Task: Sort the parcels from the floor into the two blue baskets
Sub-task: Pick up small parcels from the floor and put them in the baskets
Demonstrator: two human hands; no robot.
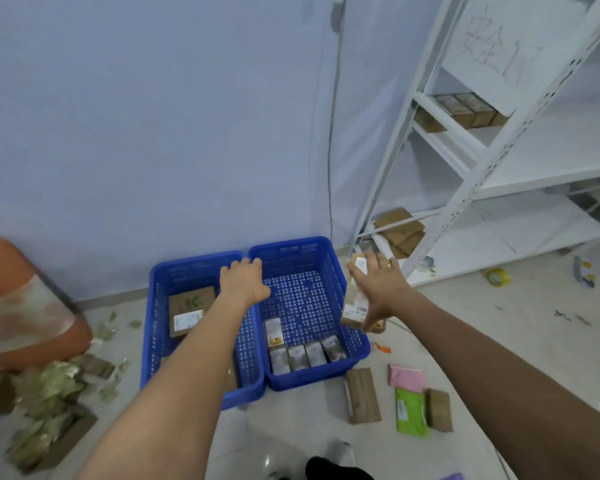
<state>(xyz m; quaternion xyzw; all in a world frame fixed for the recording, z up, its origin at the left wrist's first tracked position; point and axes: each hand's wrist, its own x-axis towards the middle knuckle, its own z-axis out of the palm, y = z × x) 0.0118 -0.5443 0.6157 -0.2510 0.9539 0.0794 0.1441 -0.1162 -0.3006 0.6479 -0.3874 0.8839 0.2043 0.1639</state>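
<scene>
Two blue baskets stand side by side on the floor against the wall. The left basket (160, 327) holds a brown cardboard parcel (189, 308) with a white label. The right basket (326, 254) holds several small boxes (305, 355) along its near wall. My left hand (244, 278) rests, fingers curled, on the far rims where the two baskets meet. My right hand (378, 285) is beside the right basket's outer wall, gripping a tall brown labelled parcel (354, 306). On the floor in front lie a brown parcel (362, 394), a pink parcel (407, 377), a green parcel (411, 412) and a small brown box (439, 410).
A white metal shelf rack (465, 181) stands at the right with brown boxes (465, 110) on an upper shelf and flat cardboard (400, 230) at its foot. An orange chair (25, 306) and a heap of crumpled foil and cardboard (49, 403) sit at the left. A yellow tape roll (497, 277) lies right.
</scene>
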